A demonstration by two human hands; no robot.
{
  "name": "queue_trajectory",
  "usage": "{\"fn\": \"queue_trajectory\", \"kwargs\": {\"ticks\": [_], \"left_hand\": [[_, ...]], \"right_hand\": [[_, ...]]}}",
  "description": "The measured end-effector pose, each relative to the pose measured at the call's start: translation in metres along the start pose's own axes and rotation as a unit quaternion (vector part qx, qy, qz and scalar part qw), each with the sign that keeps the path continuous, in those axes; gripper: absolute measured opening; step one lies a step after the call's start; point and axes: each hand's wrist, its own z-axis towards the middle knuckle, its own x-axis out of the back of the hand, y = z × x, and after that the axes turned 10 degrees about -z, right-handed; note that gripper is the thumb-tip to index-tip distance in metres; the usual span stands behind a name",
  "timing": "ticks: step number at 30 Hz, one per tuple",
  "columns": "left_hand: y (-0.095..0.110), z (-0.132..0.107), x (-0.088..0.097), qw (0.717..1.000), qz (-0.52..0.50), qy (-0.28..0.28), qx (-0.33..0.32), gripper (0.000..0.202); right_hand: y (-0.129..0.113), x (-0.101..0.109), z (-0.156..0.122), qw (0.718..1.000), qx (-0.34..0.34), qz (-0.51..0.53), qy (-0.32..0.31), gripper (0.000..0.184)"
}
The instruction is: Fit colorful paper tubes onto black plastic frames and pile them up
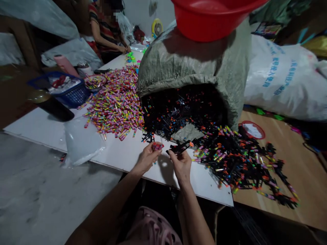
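Red basin [208, 23], yellow fan [156, 28], blue basket [77, 94], dark bottle [57, 107], white blue-lettered sack [287, 80]

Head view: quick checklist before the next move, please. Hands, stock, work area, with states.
1. Left hand has a piece: ok, a small pink piece is pinched in the fingers.
2. Right hand has a part: ok, it grips a black part with an orange tip.
3. Fine alignment of the two held items: cannot tell, too small.
4. Pink-and-yellow pieces in stock: ok, heaped left of the sack.
5. Mixed pile kept on the white table: not ok, it spreads onto the brown board.
6. Red basin stable on the sack: cannot tell, its top is out of frame.
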Motion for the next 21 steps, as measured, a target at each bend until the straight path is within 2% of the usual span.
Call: {"fn": "queue_trajectory", "kwargs": {"ticks": [4, 10, 15, 21], "left_hand": [[0.004, -0.002, -0.007, 1.0, -0.017, -0.002, 0.021, 0.042], [0.005, -0.008, -0.015, 0.993, -0.06, -0.049, 0.086, 0.05], [0.002, -0.012, -0.022, 0.995, -0.061, -0.022, 0.077, 0.055], [0.0, -0.016, -0.028, 0.99, -0.097, -0.023, 0.102, 0.054]], "right_hand": [[-0.004, 0.004, -0.002, 1.0, 0.0, 0.016, 0.005, 0.027], [-0.004, 0.013, -0.007, 1.0, -0.005, -0.002, 0.022, 0.028], [-0.008, 0.013, -0.008, 1.0, 0.013, -0.006, 0.005, 0.026], [-0.005, 0.015, -0.014, 0.999, 0.007, 0.014, 0.041, 0.023]]}}
